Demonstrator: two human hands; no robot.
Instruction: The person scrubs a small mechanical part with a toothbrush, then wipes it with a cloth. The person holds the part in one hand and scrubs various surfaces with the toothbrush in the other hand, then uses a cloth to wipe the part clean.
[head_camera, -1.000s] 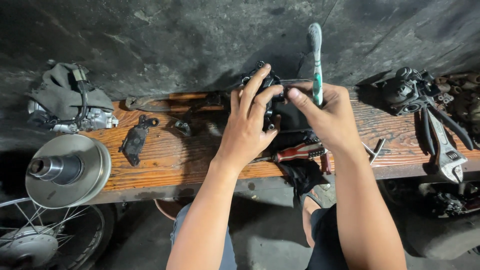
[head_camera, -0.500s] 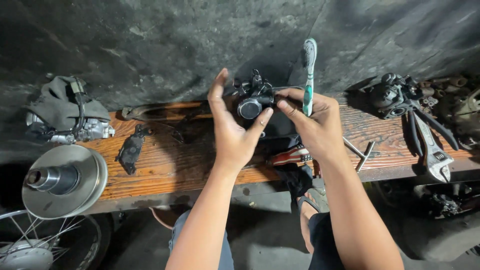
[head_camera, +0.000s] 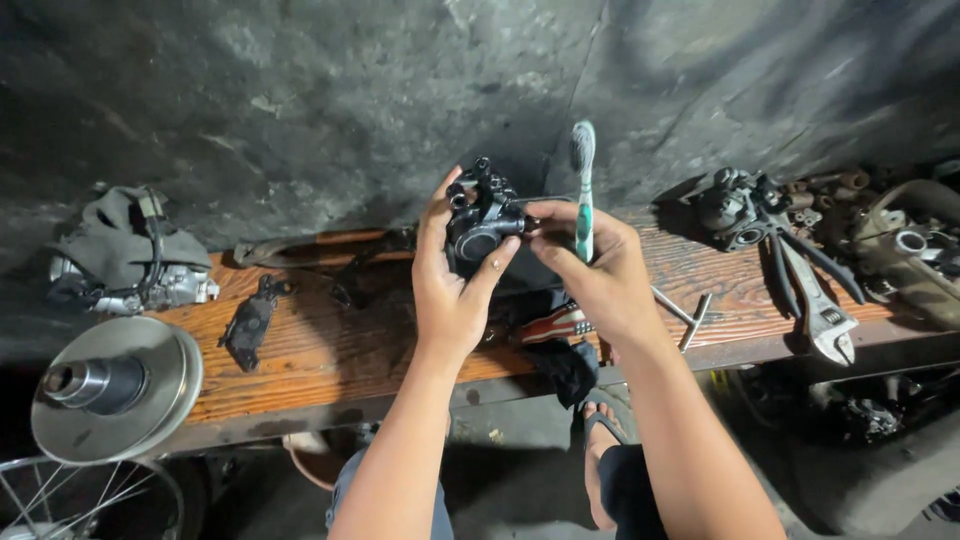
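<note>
My left hand (head_camera: 452, 285) grips a small black metal caliper-like part (head_camera: 482, 220), held up above a wooden bench (head_camera: 320, 350). Fingertips of my right hand (head_camera: 592, 270) touch the part's right side. That same hand also holds a green and white toothbrush (head_camera: 582, 190) upright, bristles at the top. Both hands hover over the middle of the bench, in front of a dark rough wall.
On the bench lie a dark brake pad (head_camera: 250, 322), a red-handled tool (head_camera: 555, 325), a black rag (head_camera: 570, 368), a T-shaped key (head_camera: 688, 315), an adjustable wrench (head_camera: 818, 310) and greasy parts (head_camera: 740, 205). A metal pulley disc (head_camera: 110, 388) and engine piece (head_camera: 125, 262) sit left.
Both hands have lifted the black part higher and turned it toward the camera; the toothbrush stays upright in my right hand. The view has shifted slightly.
</note>
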